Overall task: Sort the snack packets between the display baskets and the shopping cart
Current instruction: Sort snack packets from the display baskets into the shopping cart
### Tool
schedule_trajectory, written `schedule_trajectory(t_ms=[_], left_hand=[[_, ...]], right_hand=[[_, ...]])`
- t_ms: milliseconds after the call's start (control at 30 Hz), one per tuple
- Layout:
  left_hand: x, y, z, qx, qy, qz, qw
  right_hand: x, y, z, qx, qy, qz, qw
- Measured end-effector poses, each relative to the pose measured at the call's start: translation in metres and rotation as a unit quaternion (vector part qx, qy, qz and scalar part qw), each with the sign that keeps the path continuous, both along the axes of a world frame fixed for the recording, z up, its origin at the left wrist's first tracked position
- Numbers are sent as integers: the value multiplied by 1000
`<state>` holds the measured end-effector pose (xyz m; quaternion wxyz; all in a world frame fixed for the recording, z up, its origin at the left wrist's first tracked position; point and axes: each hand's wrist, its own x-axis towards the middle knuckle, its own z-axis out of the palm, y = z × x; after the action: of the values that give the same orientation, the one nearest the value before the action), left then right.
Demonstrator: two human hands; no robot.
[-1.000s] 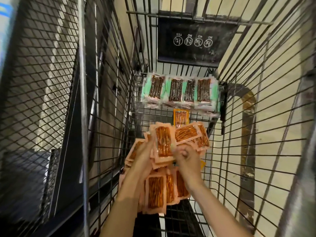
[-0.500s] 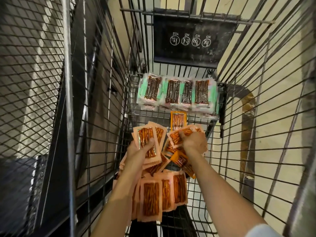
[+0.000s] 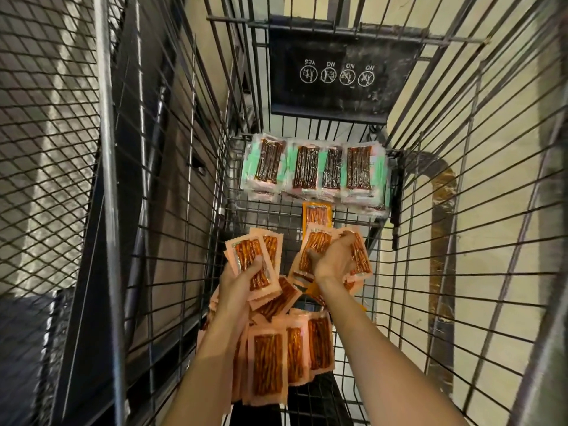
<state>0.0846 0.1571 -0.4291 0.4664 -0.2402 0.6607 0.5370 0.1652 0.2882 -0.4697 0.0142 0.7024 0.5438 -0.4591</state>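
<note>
Pale tiled floor (image 3: 504, 124) shows through the wires of a shopping cart (image 3: 445, 241), viewed from straight above.

- Left hand (image 3: 242, 284) grips a small stack of pink-edged packets (image 3: 253, 256) low over the middle of the cart. The thumb lies across the front of the top packet. The fingers are behind the stack and hidden.
- Right hand (image 3: 333, 259), seen from the back, holds a second bunch (image 3: 318, 241) just beside the first. The fingers (image 3: 347, 238) curl over the upper edges and the packets fan out on both sides of the fist. How many it holds is not countable.
- Loose packets (image 3: 281, 299) lie tumbled beneath the two hands, partly covered by the wrists.
- A near row (image 3: 269, 364) of the same pink packets stands side by side at the cart's near end. The left forearm cuts off its left part.
- One orange packet (image 3: 316, 212) lies alone past the right hand, its lower half overlapped.
- Green-edged packets (image 3: 307, 170) with darker strips inside sit in a neat row at the far end, stacked several deep.
- Black flap (image 3: 338, 99) hangs above them. It carries four round pictograms printed upside down from this view.
- Mesh panel (image 3: 46, 155) stands outside the cart on the left. What lies behind it is too dark to tell.
</note>
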Motion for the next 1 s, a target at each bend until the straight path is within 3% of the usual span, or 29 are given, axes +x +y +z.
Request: schedule_trajectory(t_ms=[133,233,333,467,633,800,900,1000], left_hand=[[-4,-2,-3,-3,8,-20,1000],[-3,0,-4,6,4,-71,997],[0,2,3,36,9,-111,993],[-1,0,1,15,27,-132,991],[1,5,-2,60,26,-132,989],[11,15,-1,66,2,-174,982],[7,10,-3,37,-19,-126,991],[-7,0,0,31,-28,-94,995]], right_hand=[[10,10,11,-43,130,-2,991],[21,2,25,-159,258,35,952],[23,-19,34,-121,243,151,951],[23,-29,42,-109,267,123,950],[22,-24,50,-206,331,-12,921],[19,-22,50,-79,225,188,953],[35,8,37,4,172,108,979],[60,40,8,133,-50,96,985]])
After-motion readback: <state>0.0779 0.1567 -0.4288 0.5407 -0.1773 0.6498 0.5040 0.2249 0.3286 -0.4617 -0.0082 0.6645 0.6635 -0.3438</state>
